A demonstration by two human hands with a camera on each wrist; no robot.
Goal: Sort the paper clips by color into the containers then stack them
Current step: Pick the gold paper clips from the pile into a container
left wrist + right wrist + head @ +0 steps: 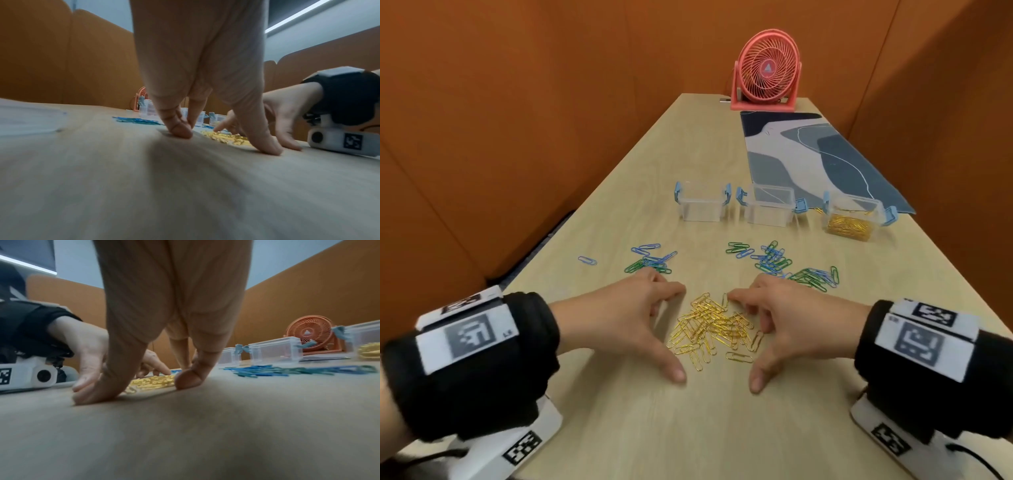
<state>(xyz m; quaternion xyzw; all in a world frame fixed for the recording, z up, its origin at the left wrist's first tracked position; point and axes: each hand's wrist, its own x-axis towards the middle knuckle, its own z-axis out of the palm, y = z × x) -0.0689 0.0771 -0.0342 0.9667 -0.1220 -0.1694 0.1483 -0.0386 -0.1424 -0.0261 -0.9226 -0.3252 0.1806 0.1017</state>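
A heap of gold paper clips lies on the wooden table between my two hands. My left hand brackets its left side, thumb and fingertips pressed on the table. My right hand mirrors it on the right, fingertips down beside the gold heap. Neither hand grips anything. Mixed blue and green clips lie beyond in a left cluster and a right cluster. Three clear containers with blue latches stand further back: two empty, and the right one holding gold clips.
A single blue clip lies apart at the left. A patterned blue mat covers the far right of the table, with a pink fan behind it. Orange partitions enclose the table. A blurred translucent thing sits to my left.
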